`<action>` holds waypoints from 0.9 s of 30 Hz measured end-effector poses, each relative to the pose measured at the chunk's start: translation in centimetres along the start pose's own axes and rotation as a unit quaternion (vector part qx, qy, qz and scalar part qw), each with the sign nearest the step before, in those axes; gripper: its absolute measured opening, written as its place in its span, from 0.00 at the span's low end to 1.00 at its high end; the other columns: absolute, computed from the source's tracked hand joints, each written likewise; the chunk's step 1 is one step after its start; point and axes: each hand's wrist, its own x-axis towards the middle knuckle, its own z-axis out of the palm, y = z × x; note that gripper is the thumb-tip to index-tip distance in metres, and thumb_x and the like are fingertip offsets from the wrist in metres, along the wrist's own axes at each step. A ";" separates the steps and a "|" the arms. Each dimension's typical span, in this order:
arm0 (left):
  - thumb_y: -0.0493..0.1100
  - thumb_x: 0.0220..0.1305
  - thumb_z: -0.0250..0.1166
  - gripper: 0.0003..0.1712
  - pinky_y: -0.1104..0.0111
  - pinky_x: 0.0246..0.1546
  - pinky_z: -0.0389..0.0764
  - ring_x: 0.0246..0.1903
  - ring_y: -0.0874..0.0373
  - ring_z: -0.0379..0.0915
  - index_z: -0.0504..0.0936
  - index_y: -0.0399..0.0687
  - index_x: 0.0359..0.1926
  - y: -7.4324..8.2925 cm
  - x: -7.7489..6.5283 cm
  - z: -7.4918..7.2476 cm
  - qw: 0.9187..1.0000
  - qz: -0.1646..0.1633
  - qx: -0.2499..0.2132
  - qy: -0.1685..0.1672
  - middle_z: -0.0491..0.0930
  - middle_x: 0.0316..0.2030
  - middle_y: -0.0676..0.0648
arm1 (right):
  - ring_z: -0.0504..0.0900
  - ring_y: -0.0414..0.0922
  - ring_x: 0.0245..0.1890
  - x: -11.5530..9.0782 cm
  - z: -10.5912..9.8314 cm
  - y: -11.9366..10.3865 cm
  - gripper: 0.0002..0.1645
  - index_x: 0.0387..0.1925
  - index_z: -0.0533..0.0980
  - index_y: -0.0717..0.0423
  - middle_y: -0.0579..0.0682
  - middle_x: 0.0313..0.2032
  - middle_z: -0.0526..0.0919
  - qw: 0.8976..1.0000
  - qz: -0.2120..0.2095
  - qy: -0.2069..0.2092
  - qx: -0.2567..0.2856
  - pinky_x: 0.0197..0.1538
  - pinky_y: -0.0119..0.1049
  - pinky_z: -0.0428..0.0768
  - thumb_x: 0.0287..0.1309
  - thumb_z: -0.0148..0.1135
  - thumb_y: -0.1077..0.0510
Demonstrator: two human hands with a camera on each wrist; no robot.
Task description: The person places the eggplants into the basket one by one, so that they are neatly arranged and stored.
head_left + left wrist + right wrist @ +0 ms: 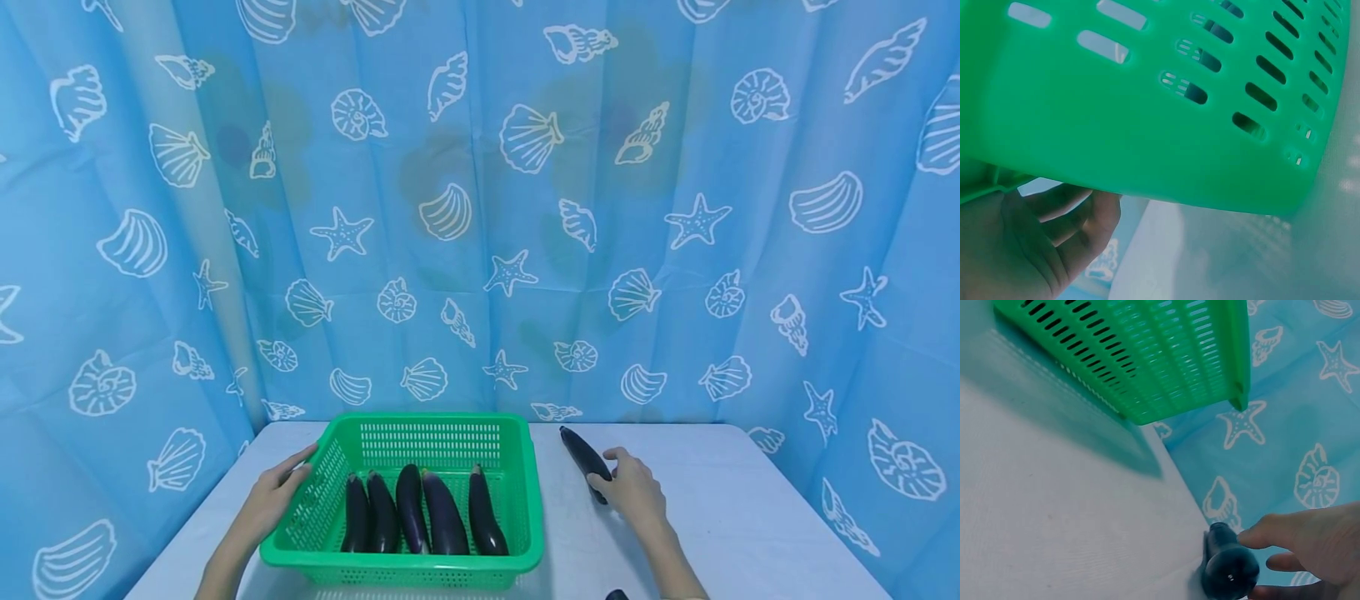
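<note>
A green plastic basket [408,562] with slotted walls stands on the white table. Lying side by side in it are several dark purple eggplants [446,512]. My left hand [273,492] grips its left rim, and in the left wrist view the bent fingers [1094,228] lie under the rim against the outer wall. Right of the basket, another eggplant [581,454] lies slanted, stem end away from me. Over its near end is my right hand [633,492], fingers spread; in the right wrist view the thumb [1266,531] is right at the eggplant's side.
A dark rounded end [617,595] of a further object shows at the bottom edge, near the right forearm. A blue curtain [510,208] with white shell and starfish prints hangs behind and beside the table [727,500].
</note>
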 end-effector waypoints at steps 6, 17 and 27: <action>0.55 0.78 0.43 0.31 0.39 0.69 0.61 0.71 0.32 0.55 0.59 0.46 0.75 -0.1 0.1 0.0 1.000 -0.002 0.003 -0.001 0.60 0.72 0.32 | 0.83 0.53 0.33 0.2 0.5 0.4 0.31 0.55 0.73 0.69 0.62 0.37 0.84 1.000 0.004 0.012 0.005 0.32 0.46 0.83 0.54 0.69 0.54; 0.54 0.79 0.43 0.31 0.39 0.69 0.61 0.71 0.32 0.55 0.59 0.46 0.75 -0.1 0.0 0.1 1.000 -0.003 0.001 -0.002 0.60 0.72 0.32 | 0.83 0.51 0.32 0.2 0.9 0.7 0.33 0.55 0.73 0.70 0.61 0.36 0.83 0.999 0.025 -0.005 0.023 0.31 0.43 0.83 0.53 0.70 0.52; 0.53 0.79 0.44 0.30 0.39 0.69 0.62 0.70 0.32 0.56 0.59 0.45 0.74 -0.1 0.0 0.0 1.000 0.000 -0.003 0.000 0.60 0.72 0.32 | 0.84 0.55 0.35 0.2 1.0 0.8 0.35 0.54 0.74 0.72 0.63 0.37 0.84 0.999 0.040 -0.015 0.027 0.32 0.44 0.84 0.52 0.71 0.50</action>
